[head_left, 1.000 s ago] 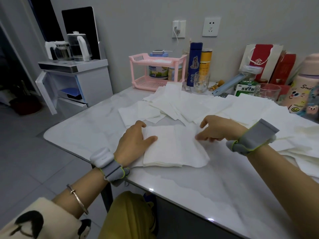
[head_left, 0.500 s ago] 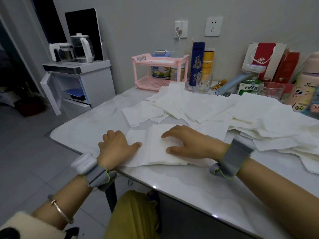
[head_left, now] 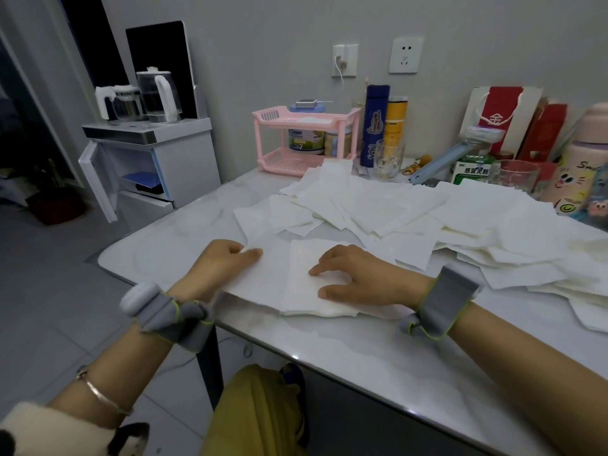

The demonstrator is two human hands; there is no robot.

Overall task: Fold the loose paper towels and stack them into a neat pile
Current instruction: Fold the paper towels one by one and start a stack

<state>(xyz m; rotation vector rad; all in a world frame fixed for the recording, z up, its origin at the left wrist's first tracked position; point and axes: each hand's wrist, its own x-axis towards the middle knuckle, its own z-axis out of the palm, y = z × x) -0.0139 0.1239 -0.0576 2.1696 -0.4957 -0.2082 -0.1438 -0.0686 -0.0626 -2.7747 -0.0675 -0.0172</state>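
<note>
A folded white paper towel [head_left: 301, 291] lies near the front edge of the marble table [head_left: 378, 353]. My right hand [head_left: 358, 279] presses flat on it, fingers spread. The folded part rests on a wider sheet [head_left: 263, 278] that reaches left. My left hand [head_left: 223, 266] grips that sheet's left edge, fingers curled and thumb on top. Several loose paper towels [head_left: 394, 209] lie overlapping across the middle and right of the table.
At the back of the table stand a pink two-tier rack [head_left: 306, 136], a blue flask [head_left: 376, 123], two glasses [head_left: 388, 158], a green box [head_left: 470, 171] and a pink bottle [head_left: 585, 159]. A white cabinet with kettles [head_left: 148, 159] stands left of the table.
My right hand came left over the towel and now lies flat on the folded part. My left hand slid from the towel's middle to its left edge.
</note>
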